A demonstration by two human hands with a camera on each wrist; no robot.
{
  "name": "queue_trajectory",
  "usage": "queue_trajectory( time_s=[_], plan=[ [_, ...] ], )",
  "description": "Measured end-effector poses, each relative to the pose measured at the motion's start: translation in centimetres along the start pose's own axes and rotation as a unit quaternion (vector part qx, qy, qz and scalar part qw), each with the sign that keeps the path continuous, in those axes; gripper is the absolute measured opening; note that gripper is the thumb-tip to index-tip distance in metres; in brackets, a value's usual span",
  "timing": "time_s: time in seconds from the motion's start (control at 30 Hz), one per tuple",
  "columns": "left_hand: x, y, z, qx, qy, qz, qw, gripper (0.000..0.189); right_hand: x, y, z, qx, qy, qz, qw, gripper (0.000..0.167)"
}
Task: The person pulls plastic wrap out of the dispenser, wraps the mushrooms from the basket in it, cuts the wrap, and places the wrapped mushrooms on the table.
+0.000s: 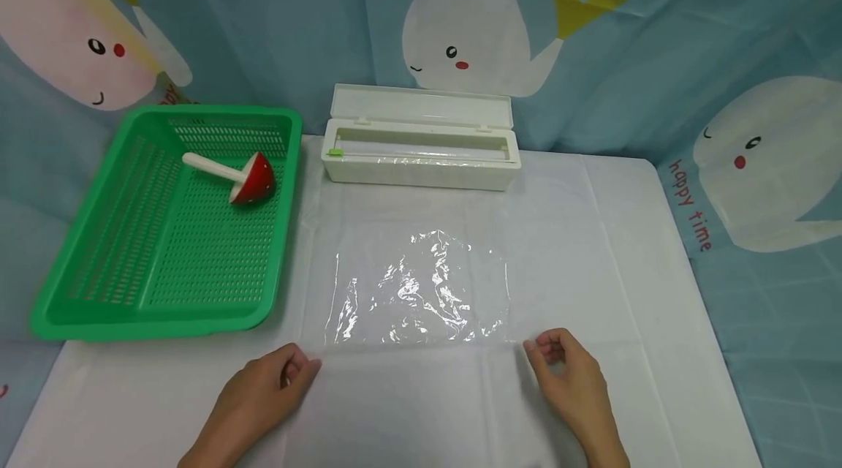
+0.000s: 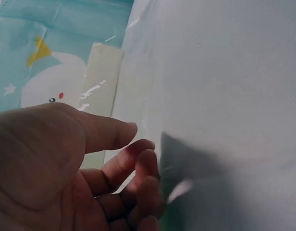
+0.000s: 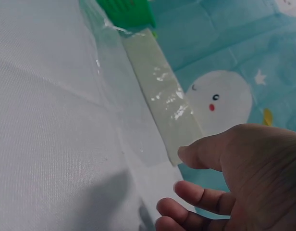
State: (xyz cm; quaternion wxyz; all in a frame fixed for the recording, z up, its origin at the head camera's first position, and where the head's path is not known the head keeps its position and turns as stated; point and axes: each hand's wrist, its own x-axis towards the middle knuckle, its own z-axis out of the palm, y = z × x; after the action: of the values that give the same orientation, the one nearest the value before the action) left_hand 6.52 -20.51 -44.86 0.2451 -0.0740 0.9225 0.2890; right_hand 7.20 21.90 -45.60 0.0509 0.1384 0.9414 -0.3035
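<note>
A sheet of clear cling film (image 1: 421, 285) spreads over the white tabletop, reaching from the front of a white cling film dispenser box (image 1: 421, 173) toward me. My left hand (image 1: 263, 387) is beside the film's near left corner, fingers loosely bent. In the left wrist view, a gap shows between that hand's thumb (image 2: 121, 132) and forefinger. At the near right corner is my right hand (image 1: 572, 380), its thumb tip close to the film's edge. The right wrist view shows its thumb (image 3: 201, 151) and fingers apart, with nothing between them.
The dispenser's lid (image 1: 421, 108) stands raised against the back cloth. On the left, a green plastic basket (image 1: 286, 234) holds a red mushroom-shaped thing (image 1: 256, 179) with a white handle. A blue whale-print cloth (image 1: 276, 22) hangs behind and beside the white-covered table (image 1: 579, 256).
</note>
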Motion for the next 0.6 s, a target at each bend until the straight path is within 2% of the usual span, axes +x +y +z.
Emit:
queue_trajectory(
  time_s=[0.1, 0.23, 0.3, 0.43, 0.6],
  plan=[
    [-0.3, 0.1, -0.1, -0.003, 0.003, 0.016, 0.9999, 0.025, 0.0, -0.1, 0.0, 0.009, 0.028, -0.024, 0.9993, 0.014],
    [-0.8, 0.3, 0.2, 0.0, 0.047, 0.087, 0.9951, 0.012, 0.2, 0.0, 0.2, 0.026, 0.072, -0.063, 0.9951, 0.007],
    [-0.9, 0.4, 0.6, 0.005, 0.08, 0.13, 0.9882, 0.01, 0.3, 0.1, 0.2, 0.038, 0.087, -0.082, 0.9921, 0.009],
    [-0.9, 0.7, 0.9, 0.015, 0.137, 0.196, 0.971, 0.029, 0.7, 0.2, 0.2, 0.062, 0.102, -0.13, 0.9843, 0.014],
    [-0.7, 1.4, 0.4, 0.009, 0.175, 0.245, 0.9534, 0.046, 1.3, -0.3, -0.2, 0.078, 0.105, -0.193, 0.9724, 0.02]
  ],
)
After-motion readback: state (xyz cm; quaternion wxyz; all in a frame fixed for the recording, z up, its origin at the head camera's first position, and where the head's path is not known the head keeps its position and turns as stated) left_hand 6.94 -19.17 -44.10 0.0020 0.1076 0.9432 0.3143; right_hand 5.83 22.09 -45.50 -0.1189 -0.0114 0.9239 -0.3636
